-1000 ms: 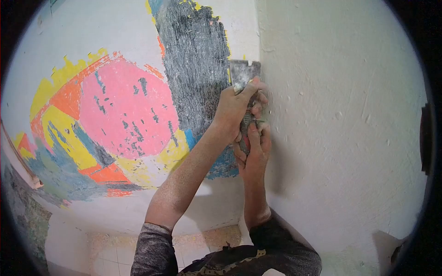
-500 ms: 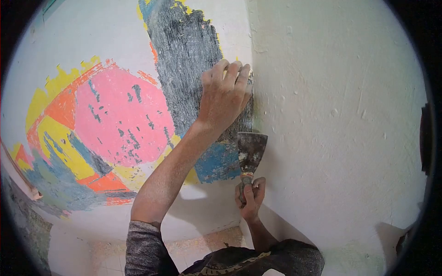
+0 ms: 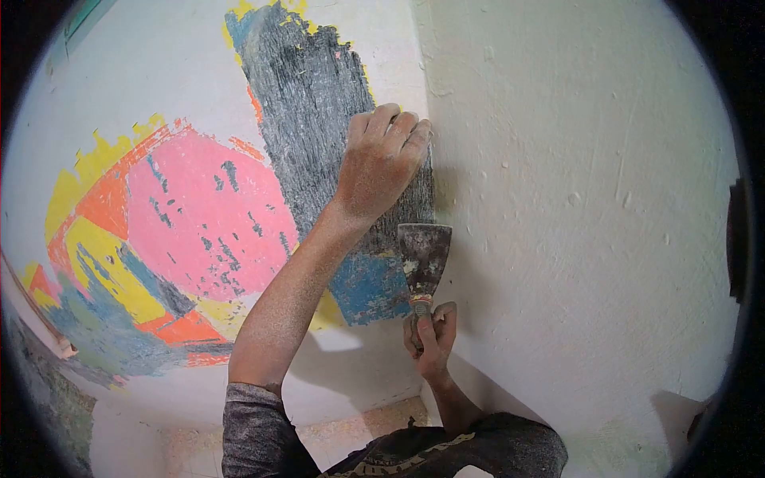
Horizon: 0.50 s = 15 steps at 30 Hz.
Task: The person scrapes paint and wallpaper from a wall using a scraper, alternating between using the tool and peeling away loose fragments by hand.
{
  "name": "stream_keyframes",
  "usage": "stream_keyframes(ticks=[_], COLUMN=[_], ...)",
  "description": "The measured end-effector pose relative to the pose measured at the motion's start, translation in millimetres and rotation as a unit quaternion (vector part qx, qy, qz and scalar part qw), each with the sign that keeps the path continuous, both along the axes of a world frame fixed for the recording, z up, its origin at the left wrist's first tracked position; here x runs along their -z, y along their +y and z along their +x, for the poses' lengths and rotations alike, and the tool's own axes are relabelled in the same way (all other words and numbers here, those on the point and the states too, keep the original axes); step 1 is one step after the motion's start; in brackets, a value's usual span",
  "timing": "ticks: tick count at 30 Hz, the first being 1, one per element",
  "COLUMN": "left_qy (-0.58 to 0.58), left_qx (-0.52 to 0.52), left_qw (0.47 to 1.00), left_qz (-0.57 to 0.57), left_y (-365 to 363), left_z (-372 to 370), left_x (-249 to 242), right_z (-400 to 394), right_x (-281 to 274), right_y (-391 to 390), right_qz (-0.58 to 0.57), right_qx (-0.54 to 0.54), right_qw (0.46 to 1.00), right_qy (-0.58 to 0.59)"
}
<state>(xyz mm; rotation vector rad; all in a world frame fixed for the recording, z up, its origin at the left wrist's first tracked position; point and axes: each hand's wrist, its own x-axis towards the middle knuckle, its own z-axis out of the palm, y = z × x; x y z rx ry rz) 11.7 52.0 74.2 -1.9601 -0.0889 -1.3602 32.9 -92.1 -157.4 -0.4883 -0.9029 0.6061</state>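
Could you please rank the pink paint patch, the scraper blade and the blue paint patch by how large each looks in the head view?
1. pink paint patch
2. blue paint patch
3. scraper blade

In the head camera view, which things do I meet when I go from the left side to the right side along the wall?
Yellow paint patch → pink paint patch → left hand flat on the scraped grey area → scraper held by the right hand → bare white wall.

Scraper below left hand, above right hand.
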Motion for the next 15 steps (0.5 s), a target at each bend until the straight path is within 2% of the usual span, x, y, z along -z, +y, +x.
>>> stream_keyframes(ticks=[7, 15], left_qy=[0.015, 0.025], left_qx=[0.019, 0.025], left_qw=[0.999, 0.999], left_qz=[0.024, 0.001], left_y=[0.9, 2.9], left_z=[2.1, -0.9], left_x=[-6.8, -7.3], right_z=[-6.6, -7.1], right_x=[-4.8, -3.1], right_y=[-0.4, -0.5], right_qz=[-0.019, -0.009], right_qx=[0.022, 0.015], right_qw=[0.999, 0.999], right_qy=[0.025, 0.03])
